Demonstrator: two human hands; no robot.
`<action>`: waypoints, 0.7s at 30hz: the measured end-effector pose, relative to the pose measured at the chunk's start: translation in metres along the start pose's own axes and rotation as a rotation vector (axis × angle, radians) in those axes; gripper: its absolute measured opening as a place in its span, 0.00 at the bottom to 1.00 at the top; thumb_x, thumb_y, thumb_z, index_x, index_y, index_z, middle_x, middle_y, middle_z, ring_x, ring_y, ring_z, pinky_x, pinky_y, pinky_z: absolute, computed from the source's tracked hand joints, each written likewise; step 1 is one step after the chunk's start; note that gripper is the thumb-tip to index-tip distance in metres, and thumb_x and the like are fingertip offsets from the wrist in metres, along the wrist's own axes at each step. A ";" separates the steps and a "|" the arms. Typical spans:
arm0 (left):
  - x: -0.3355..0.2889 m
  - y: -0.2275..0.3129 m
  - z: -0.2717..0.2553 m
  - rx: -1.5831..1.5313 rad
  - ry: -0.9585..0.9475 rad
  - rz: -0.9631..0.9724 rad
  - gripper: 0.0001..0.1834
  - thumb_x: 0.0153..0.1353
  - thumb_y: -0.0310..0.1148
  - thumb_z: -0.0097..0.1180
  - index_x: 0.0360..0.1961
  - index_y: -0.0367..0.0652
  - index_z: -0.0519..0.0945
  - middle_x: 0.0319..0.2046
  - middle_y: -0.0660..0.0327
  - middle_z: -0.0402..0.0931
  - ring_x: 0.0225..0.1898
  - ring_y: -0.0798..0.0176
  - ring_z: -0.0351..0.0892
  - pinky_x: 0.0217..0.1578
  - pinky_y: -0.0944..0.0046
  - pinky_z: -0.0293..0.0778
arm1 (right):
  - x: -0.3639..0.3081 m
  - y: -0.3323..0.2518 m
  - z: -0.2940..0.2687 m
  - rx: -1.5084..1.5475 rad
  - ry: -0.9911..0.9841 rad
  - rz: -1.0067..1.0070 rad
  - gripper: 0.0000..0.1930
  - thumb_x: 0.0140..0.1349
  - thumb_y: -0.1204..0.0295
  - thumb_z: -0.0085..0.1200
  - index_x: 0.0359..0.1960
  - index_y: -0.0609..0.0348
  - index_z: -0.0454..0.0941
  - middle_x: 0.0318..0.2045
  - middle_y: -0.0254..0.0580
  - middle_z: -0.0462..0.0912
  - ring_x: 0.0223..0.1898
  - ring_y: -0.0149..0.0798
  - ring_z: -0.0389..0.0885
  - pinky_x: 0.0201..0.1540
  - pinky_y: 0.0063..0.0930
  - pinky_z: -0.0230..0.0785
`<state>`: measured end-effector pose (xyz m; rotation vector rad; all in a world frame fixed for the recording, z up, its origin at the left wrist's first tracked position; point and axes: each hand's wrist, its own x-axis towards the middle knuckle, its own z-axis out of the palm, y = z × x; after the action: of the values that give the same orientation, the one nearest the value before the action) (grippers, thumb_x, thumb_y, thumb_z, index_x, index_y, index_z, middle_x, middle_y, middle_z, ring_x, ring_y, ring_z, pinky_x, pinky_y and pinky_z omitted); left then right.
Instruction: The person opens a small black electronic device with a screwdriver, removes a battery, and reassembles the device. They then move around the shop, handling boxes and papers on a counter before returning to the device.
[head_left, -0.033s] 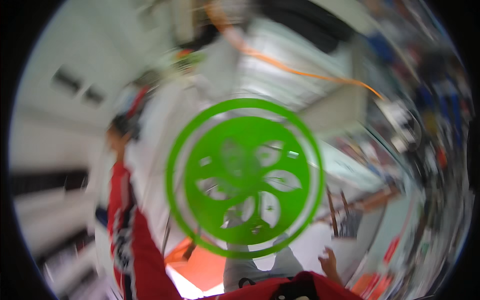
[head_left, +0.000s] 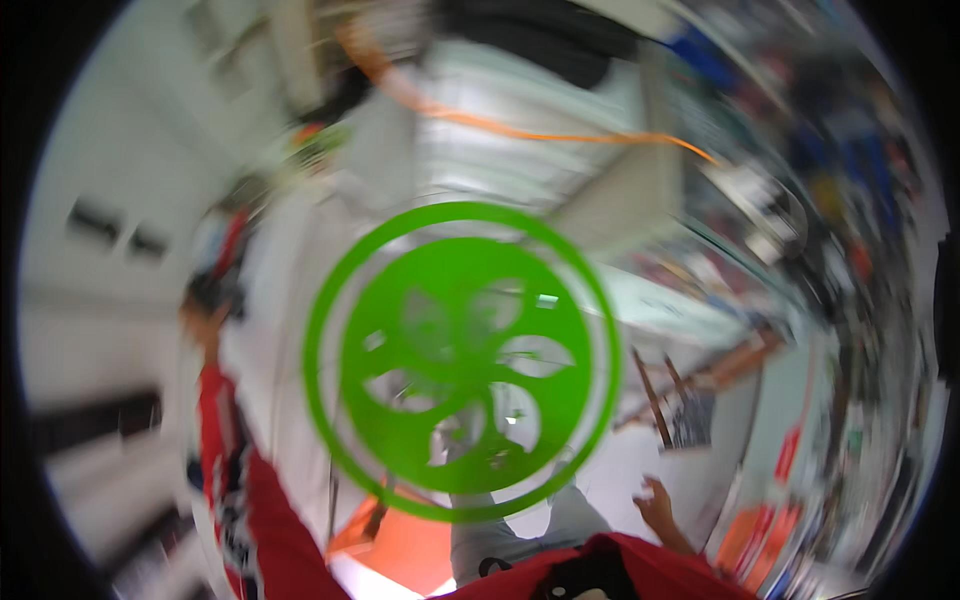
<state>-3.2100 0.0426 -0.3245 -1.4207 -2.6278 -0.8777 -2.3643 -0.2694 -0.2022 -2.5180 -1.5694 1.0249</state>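
Observation:
My left hand (head_left: 205, 318) is stretched out far to the left at the end of a red sleeve. It meets a blurred dark thing (head_left: 218, 292) with a red part (head_left: 232, 240) above it. Motion smears the fingers, so I cannot make out their grip. Low on the right, my right hand (head_left: 658, 508) hangs beside my body, fingers apart, holding nothing I can see. A large round green emblem (head_left: 462, 378) with petal-shaped gaps fills the middle and covers much of the scene. Neither hand touches it.
An orange cable (head_left: 560, 136) runs across the top to a pale device (head_left: 755, 205). A wooden chair-like frame (head_left: 655, 395) stands right of the emblem. Something orange (head_left: 405, 550) lies low near my legs. Blurred crowded shelves (head_left: 860, 230) line the right side.
Most of the scene has slid leftward in the picture, with the upper part also rising. My left hand appears farther left and lower. The green emblem has shifted slightly left.

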 end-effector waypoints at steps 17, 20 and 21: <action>-0.307 0.485 0.112 -1.217 -0.394 0.006 0.24 0.55 0.36 0.51 0.53 0.39 0.67 0.54 0.52 0.65 0.54 0.56 0.65 0.53 0.57 0.62 | -0.040 -0.182 -0.087 0.587 -0.055 -1.035 0.19 0.56 0.66 0.54 0.48 0.55 0.68 0.43 0.47 0.70 0.48 0.47 0.69 0.48 0.35 0.65; -0.444 0.640 0.102 -0.979 -0.387 0.198 0.24 0.49 0.28 0.56 0.49 0.36 0.70 0.51 0.51 0.65 0.50 0.54 0.68 0.50 0.59 0.65 | -0.056 -0.114 -0.132 0.807 -0.069 -0.869 0.10 0.52 0.71 0.56 0.34 0.58 0.70 0.33 0.43 0.71 0.38 0.45 0.71 0.41 0.32 0.67; -0.477 0.681 0.094 -0.880 -0.455 0.195 0.22 0.48 0.29 0.61 0.46 0.37 0.71 0.46 0.51 0.69 0.47 0.53 0.71 0.47 0.56 0.67 | -0.053 -0.080 -0.148 0.831 -0.031 -0.827 0.09 0.52 0.72 0.56 0.32 0.59 0.71 0.31 0.42 0.71 0.37 0.44 0.72 0.40 0.31 0.67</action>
<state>-2.3801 0.0140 -0.2228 -2.2201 -2.3608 -2.0424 -2.3663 -0.2241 -0.0315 -1.1638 -1.4973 1.1928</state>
